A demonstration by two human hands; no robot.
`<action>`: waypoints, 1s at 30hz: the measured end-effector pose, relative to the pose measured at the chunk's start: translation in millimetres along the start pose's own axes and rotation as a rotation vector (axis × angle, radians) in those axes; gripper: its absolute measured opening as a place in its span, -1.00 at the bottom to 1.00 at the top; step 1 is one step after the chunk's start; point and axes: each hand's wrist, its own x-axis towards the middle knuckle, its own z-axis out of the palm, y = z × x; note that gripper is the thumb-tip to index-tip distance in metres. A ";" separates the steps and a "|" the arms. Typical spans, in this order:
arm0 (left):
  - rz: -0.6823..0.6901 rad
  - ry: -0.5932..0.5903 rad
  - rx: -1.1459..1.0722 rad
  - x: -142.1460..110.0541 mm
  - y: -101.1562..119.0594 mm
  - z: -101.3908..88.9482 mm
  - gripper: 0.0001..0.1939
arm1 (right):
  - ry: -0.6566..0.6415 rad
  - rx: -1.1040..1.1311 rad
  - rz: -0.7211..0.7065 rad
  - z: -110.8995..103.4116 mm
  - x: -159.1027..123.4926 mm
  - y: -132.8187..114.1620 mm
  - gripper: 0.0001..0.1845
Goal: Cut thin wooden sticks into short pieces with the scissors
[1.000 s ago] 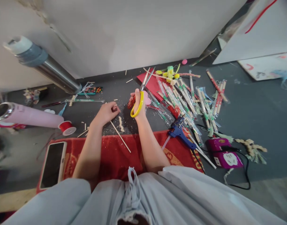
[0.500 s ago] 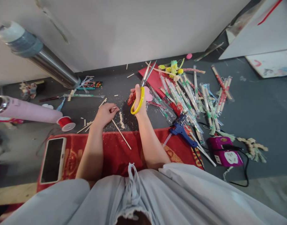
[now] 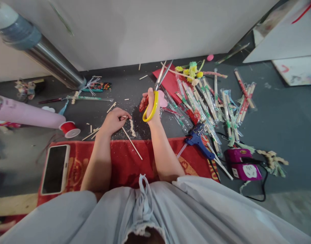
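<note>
My left hand (image 3: 116, 119) is closed in a pinch on a short piece of pale wooden stick (image 3: 124, 117), near the top of a little strip of joined pale pieces (image 3: 132, 128). Below its fingers a longer thin stick (image 3: 132, 143) slants from the grey table onto the red towel. Scissors with a yellow handle (image 3: 152, 110) are in my right hand (image 3: 151, 105), their blades slightly apart and pointing away from me toward a red sheet (image 3: 168, 78). Something red shows by the right fingers; I cannot tell what it is.
Several wrapped stick bundles (image 3: 200, 101) lie to the right, with a blue glue gun (image 3: 199, 143) and a purple power socket (image 3: 243, 164) nearer. A phone (image 3: 55, 169), red thread spool (image 3: 69, 129) and pink bottle (image 3: 30, 113) are left. A white wall (image 3: 145, 30) stands behind.
My left hand has shifted slightly right, its fingertips now at the strip's upper end. My right hand still holds the scissors. The whole view has moved a little.
</note>
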 end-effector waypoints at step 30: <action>-0.019 0.024 0.081 1.8 5.3 -6.5 -0.80 | -0.014 -0.052 0.046 0.4 1.2 2.9 -0.26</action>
